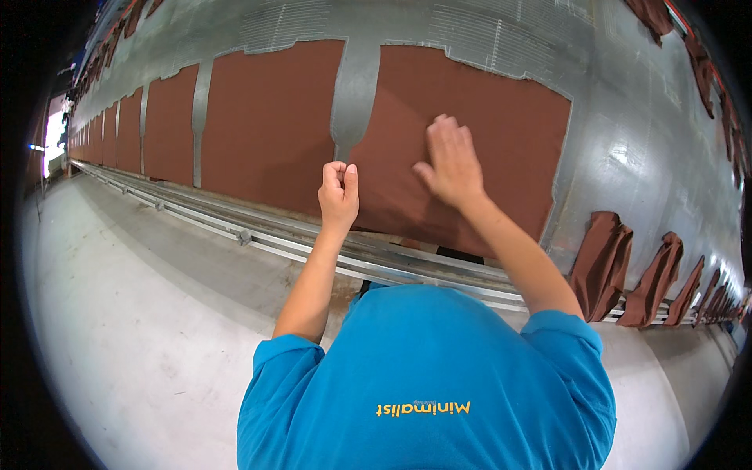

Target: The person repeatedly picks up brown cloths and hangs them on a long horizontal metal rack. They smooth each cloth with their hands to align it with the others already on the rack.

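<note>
A brown cut fabric panel (486,102) lies spread on the long grey table in front of me. My right hand (453,163) rests over its middle with the palm down and fingers stretched out, slightly blurred. At the panel's left edge, by the narrow gap, my left hand (338,196) is closed, thumb against curled fingers, pinching the fabric edge; the exact grip is partly hidden. To the left, a second brown panel (270,117) lies flat, its near right corner beside my left hand.
More brown panels (171,121) run in a row to the far left. Folded brown pieces (601,262) hang over the table's near edge at right. The grey table (603,133) bears printed outlines. A metal rail (243,236) follows its front edge, above a pale floor (141,313).
</note>
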A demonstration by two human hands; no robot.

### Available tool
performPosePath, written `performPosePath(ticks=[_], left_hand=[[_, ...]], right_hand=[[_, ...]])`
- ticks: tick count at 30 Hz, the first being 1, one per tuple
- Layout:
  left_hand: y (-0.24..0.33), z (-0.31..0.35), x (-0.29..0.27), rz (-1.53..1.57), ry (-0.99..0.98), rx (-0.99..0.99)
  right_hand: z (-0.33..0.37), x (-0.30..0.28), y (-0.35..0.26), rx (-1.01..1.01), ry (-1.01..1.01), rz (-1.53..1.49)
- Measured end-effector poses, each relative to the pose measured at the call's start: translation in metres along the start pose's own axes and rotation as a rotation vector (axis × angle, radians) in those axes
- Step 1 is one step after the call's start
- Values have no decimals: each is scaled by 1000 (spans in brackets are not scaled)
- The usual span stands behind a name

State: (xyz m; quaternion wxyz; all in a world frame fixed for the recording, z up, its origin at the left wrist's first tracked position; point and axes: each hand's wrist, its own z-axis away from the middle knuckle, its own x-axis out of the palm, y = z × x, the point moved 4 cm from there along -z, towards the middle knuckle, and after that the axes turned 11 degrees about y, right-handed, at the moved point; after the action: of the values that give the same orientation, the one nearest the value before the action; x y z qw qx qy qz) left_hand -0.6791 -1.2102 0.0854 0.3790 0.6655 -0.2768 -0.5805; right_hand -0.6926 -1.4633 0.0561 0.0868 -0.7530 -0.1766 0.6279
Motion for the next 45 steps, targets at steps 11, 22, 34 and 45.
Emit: performPosePath(ticks=[11, 22, 34, 45], left_hand=[[-25, 14, -4, -23, -239, -132], [-19, 29, -19, -73, -175, 23], [-30, 29, -19, -128, -154, 150], [-30, 71, -47, -114, -201, 166]], right_hand=[[-75, 4, 52, -237, 50, 44], [-112, 22, 40, -240, 97, 108], [4, 60, -113, -314, -65, -120], [110, -46, 145, 636, 384, 432]])
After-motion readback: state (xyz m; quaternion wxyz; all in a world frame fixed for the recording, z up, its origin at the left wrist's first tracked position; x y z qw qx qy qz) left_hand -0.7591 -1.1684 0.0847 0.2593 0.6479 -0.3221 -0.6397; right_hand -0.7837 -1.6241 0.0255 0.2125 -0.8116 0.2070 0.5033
